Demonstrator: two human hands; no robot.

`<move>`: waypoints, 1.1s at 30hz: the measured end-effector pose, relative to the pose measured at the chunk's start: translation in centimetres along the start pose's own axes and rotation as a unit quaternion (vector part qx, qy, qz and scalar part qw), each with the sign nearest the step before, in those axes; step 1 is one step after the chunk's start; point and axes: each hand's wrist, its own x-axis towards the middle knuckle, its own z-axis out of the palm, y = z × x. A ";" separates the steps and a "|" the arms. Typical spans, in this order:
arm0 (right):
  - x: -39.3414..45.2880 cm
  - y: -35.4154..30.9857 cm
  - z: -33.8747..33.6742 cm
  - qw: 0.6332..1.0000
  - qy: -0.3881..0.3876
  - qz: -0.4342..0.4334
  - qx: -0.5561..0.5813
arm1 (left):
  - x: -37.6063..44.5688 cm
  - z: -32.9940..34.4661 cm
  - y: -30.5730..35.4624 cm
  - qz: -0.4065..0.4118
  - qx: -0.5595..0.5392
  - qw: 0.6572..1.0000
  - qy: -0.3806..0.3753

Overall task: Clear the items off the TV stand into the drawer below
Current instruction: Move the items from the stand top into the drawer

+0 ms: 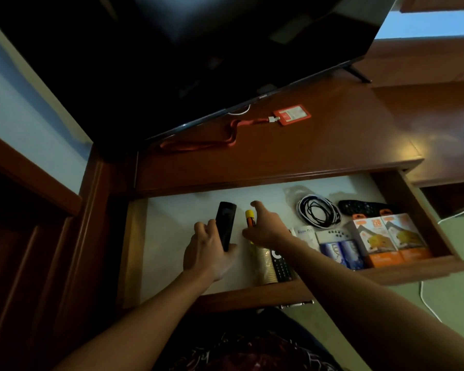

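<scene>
The drawer [426, 266] under the TV stand [319, 145] stands pulled out. Over its left part, the left hand [209, 253] grips a slim black remote [225, 226], fingers curled round its left edge and thumb under its near end. Just right of it, the right hand [265, 226] reaches over a yellow-and-orange tube [250, 219], fingers spread and loosely bent; whether they touch the tube cannot be told. Near that wrist lie a gold cylinder [264, 266] and a buttoned remote [281, 266]. Farther right are coiled cables [318, 211], another dark remote [359, 207] and orange boxes [389, 239] (side by side). On the stand, a red badge holder [292, 114] with its lanyard [212, 144] lies in front of the television [198, 49].
</scene>
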 end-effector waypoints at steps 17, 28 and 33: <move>1.4 0.6 6.1 0.922 -0.039 -0.135 -0.359 | 0.8 5.7 -2.7 -0.076 -0.044 0.985 -0.149; 2.0 1.5 7.0 0.863 -0.056 -0.181 -0.469 | 2.0 5.8 -4.2 -0.073 -0.091 0.978 -0.170; 2.4 1.8 6.0 0.848 -0.041 -0.194 -0.492 | 2.4 5.7 -3.9 -0.078 -0.108 0.976 -0.172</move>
